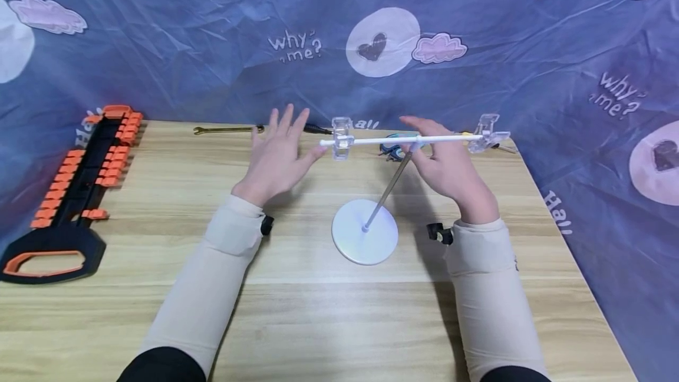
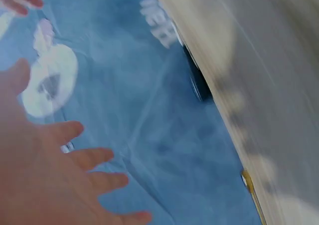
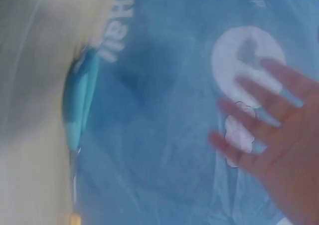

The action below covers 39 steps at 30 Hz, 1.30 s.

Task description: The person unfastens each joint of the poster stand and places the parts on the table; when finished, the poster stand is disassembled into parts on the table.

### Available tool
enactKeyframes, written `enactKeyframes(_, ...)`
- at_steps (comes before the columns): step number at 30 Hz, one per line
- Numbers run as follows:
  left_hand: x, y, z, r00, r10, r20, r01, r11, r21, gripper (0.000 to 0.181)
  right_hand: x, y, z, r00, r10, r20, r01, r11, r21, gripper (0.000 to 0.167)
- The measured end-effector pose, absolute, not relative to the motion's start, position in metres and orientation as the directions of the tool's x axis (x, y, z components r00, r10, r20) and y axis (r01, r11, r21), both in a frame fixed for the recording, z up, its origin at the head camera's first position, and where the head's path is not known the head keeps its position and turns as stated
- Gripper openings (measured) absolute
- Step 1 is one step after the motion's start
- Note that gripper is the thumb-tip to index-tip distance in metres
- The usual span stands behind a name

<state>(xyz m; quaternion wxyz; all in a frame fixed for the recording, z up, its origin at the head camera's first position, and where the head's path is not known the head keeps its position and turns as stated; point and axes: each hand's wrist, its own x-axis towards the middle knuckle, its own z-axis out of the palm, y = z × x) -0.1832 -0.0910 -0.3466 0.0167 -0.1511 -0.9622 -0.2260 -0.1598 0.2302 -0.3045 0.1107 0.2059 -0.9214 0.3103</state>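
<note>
My left hand [image 1: 278,161] is held over the back of the table with its fingers spread, holding nothing. Near it lies a brass-coloured wrench [image 1: 225,129]. The right hand [image 1: 448,167] is partly behind the white crossbar of a stand; the right wrist view shows its fingers [image 3: 264,98] spread and apart, with nothing in them. The stand has a round white base [image 1: 352,240], a thin metal pole [image 1: 392,184] and a crossbar [image 1: 382,140] bearing a clear plastic clip [image 1: 342,137] near each end. Teal-handled pliers [image 3: 79,100] lie at the table's back edge, partly hidden in the head view.
A black and orange tool rack [image 1: 87,178] with a large handle lies at the left. A black-handled tool [image 1: 317,129] lies along the back edge, between the hands. Behind the table hangs a blue printed cloth [image 1: 212,34], which also runs down the right side.
</note>
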Motion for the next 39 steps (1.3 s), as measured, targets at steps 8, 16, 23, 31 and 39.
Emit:
enactKeyframes(8, -0.161, -0.057, -0.336, -0.840, 0.396, 0.370, 0.528, 0.441, 0.726, 0.035, -0.145, 0.214, -0.293, -0.788, -0.358, 0.501, -0.615, 0.443, -0.652, 0.032)
enactKeyframes(16, -0.140, -0.027, -0.340, -0.772, 0.354, 0.527, 0.556, -0.023, 0.831, 0.042, -0.134, 0.204, -0.285, -0.747, -0.356, 0.561, -0.648, 0.207, -0.733, 0.032)
enactKeyframes(23, -0.135, -0.021, -0.341, -0.737, 0.505, 0.449, 0.447, -0.134, 0.884, 0.033, -0.131, 0.202, -0.282, -0.742, -0.344, 0.575, -0.610, -0.009, -0.793, 0.033)
enactKeyframes(31, -0.133, -0.016, -0.339, -0.712, 0.581, 0.394, 0.432, -0.080, 0.898, 0.027, -0.124, 0.195, -0.277, -0.712, -0.327, 0.621, -0.613, -0.143, -0.777, 0.032)
enactKeyframes(39, -0.130, -0.011, -0.340, -0.699, 0.604, 0.384, 0.436, -0.066, 0.898, 0.016, -0.120, 0.188, -0.278, -0.684, -0.328, 0.652, -0.589, -0.279, -0.758, 0.042)
